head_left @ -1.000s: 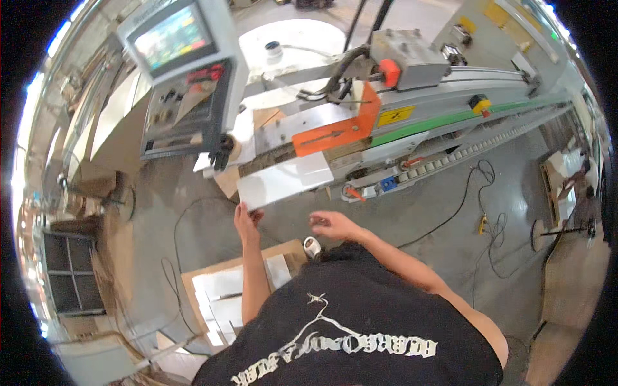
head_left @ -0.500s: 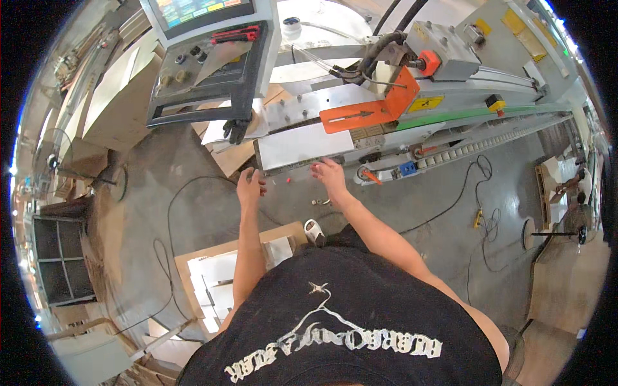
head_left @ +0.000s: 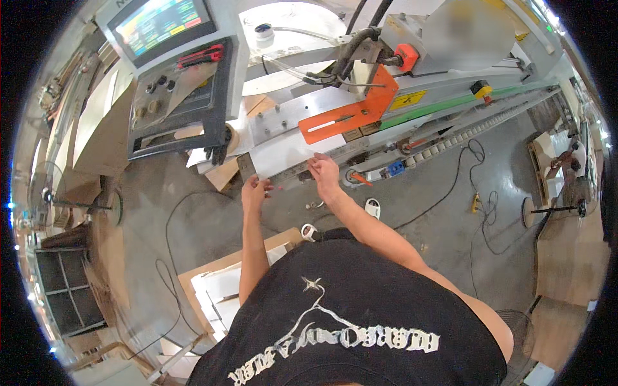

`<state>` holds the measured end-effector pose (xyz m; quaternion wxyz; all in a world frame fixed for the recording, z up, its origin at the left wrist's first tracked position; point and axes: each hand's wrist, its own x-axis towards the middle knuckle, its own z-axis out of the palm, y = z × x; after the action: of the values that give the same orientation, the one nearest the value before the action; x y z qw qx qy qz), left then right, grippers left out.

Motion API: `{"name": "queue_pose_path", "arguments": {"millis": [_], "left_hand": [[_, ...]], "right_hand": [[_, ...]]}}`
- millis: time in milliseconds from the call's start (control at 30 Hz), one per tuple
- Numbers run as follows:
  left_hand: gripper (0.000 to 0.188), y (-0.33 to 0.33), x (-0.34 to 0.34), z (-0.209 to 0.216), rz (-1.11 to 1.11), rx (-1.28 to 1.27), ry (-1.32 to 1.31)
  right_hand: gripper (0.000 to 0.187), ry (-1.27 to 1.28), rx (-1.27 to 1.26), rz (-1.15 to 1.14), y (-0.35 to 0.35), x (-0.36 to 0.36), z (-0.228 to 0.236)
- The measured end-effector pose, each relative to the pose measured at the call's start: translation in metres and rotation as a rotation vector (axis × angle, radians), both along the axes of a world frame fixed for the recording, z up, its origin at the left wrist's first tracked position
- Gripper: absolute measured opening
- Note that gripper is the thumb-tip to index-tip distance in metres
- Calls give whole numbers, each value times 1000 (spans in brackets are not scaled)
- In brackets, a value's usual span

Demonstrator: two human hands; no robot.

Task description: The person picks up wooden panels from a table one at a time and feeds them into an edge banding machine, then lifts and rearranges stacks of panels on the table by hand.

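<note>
A white flat panel (head_left: 283, 153) lies on the machine's infeed bed, its right part under an orange slotted guard (head_left: 351, 114). At the panel's near edge is my right hand (head_left: 326, 177), its fingers stretched over the edge; whether they touch it is hard to tell. My left hand (head_left: 255, 194) hovers by the near left corner, fingers loosely bent and apart, with nothing in them.
A control console (head_left: 174, 83) with a lit screen and red-handled tool stands at left. A yellow-and-black switch box (head_left: 480, 89) sits along the rail. Cables (head_left: 456, 183) cross the floor. White pieces lie on a cardboard-covered stack (head_left: 209, 293) beside me.
The view has shifted, so the machine appears lower and further left. The white panel has slid slightly right, further under the orange guard. My right hand is now closer over the panel's edge.
</note>
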<state>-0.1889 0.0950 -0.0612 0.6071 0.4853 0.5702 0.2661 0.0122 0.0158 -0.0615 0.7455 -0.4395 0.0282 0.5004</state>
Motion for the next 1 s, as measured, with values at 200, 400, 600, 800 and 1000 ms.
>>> {"name": "queue_pose_path", "arguments": {"millis": [200,400,600,800,1000], "left_hand": [[43,-33,80,11,-110,43,-74],[70,-55,152,22,-122,-37,-138],[71,-65,173,-10,-174,-65,-251],[51,-90,185,-33,-240,290,-109],[40,-167,30,-74,-86,198,237]], "right_hand": [[37,46,58,-192,-17,62,-5],[35,-15,71,-259,-32,123,-15],[34,-15,-130,-68,-53,156,14],[30,-1261,-247,363,-108,256,-64],[26,-2364,-328,504,-141,214,-57]]}}
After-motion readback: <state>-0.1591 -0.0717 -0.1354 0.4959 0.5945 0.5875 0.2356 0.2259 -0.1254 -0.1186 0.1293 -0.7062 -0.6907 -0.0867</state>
